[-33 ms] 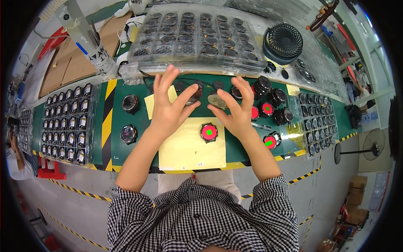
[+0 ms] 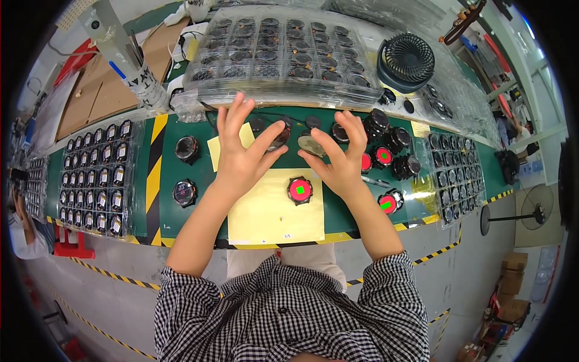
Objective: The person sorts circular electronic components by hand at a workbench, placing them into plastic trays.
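Between the thumb and forefinger of my left hand [image 2: 242, 158] is a dark, shiny round watch part [image 2: 279, 141], its far side partly hidden by the fingers. My right hand [image 2: 342, 166] pinches a flat grey-tan disc [image 2: 310, 145] by its right edge. The other fingers of both hands are spread upward. Just below, a round black watch [image 2: 300, 190] with a red face and green square lies on a yellow sheet [image 2: 265, 217]. A small black disc [image 2: 313, 122] sits beyond the right hand's disc.
Two dark watches [image 2: 184, 193] lie left of the sheet; several black and red-faced watches [image 2: 383, 156] cluster at right. Filled trays flank the mat, the left one [image 2: 96, 175] and the right one [image 2: 453, 175]. Behind stand stacked clear trays [image 2: 271, 54] and a black fan [image 2: 407, 60].
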The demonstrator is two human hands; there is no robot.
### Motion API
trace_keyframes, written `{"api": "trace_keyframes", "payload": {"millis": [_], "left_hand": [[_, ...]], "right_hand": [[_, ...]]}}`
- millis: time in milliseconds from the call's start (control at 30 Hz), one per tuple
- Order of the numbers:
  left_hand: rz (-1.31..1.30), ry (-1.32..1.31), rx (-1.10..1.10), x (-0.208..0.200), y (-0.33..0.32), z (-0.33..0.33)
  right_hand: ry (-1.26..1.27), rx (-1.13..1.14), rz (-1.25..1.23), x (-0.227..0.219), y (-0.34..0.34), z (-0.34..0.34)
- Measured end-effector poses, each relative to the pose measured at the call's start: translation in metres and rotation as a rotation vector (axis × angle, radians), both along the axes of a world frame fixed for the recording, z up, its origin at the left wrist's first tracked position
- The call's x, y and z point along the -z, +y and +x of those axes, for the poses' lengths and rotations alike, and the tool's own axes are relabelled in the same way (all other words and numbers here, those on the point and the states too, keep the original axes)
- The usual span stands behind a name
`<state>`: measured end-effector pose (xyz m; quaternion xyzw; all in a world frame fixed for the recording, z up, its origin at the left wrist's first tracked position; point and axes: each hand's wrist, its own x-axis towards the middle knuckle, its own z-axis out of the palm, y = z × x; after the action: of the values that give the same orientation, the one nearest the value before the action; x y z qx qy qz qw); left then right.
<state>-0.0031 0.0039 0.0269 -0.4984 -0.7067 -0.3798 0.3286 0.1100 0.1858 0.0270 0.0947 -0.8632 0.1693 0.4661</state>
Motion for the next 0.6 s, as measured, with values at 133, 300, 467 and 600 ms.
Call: {"api": "trace_keyframes", "payload": {"millis": [133,300,467,600], "left_hand": [[-0.002,0.066,-0.053,0.0028,-0.0008,0.0010],[-0.060,0.066,-0.142,0.0058,-0.0015,0.0036],[-0.016,0.029,-0.130,0.0087,-0.0009,0.0040],[-0.013,0.019,-0.126,0.0077,0.0014,0.0054]], "right_hand": [[0.041,0.146,0.135,0.0019,0.0018,-0.0006],[-0.014,0.155,0.100,0.0013,0.0039,-0.0008],[-0.035,0.151,0.091,0.0003,0.0013,-0.0012],[-0.047,0.151,0.093,0.0000,0.0033,0.0000]]}}
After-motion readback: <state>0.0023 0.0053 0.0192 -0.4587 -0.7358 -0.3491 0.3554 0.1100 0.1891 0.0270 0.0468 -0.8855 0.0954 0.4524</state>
